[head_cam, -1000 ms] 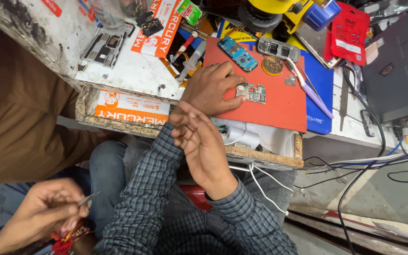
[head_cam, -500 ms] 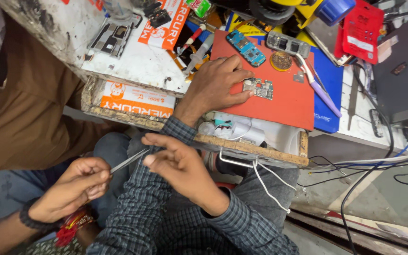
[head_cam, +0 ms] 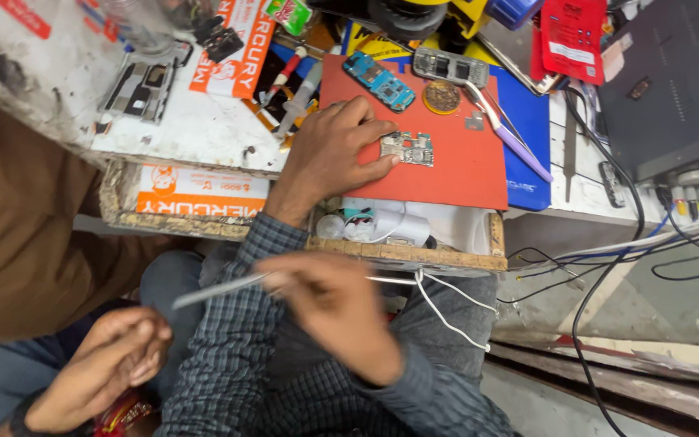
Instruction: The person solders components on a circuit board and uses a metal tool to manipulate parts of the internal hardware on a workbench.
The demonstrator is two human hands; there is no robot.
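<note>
My left hand [head_cam: 329, 154] rests on an orange mat [head_cam: 463, 174] on the bench, its fingertips pinning down a small bare circuit board [head_cam: 408, 149]. My right hand [head_cam: 333, 311] is lower, in front of the bench edge and blurred by motion. It grips one end of thin metal tweezers [head_cam: 216, 291], which point left. The hands of another person [head_cam: 103, 368] in brown clothes are held together at the lower left, just below the tweezers' free tip and apart from it.
On the mat lie a blue phone board [head_cam: 379, 81], a grey phone frame [head_cam: 449, 66], a round brass disc [head_cam: 442, 96] and a purple-handled tool [head_cam: 519, 146]. An open drawer [head_cam: 414, 235] holds white parts. Black and white cables [head_cam: 608, 267] hang at the right.
The other person passed the tweezers over: my right hand dropped from the bench edge, took them and now holds them. My left hand stayed on the circuit board.
</note>
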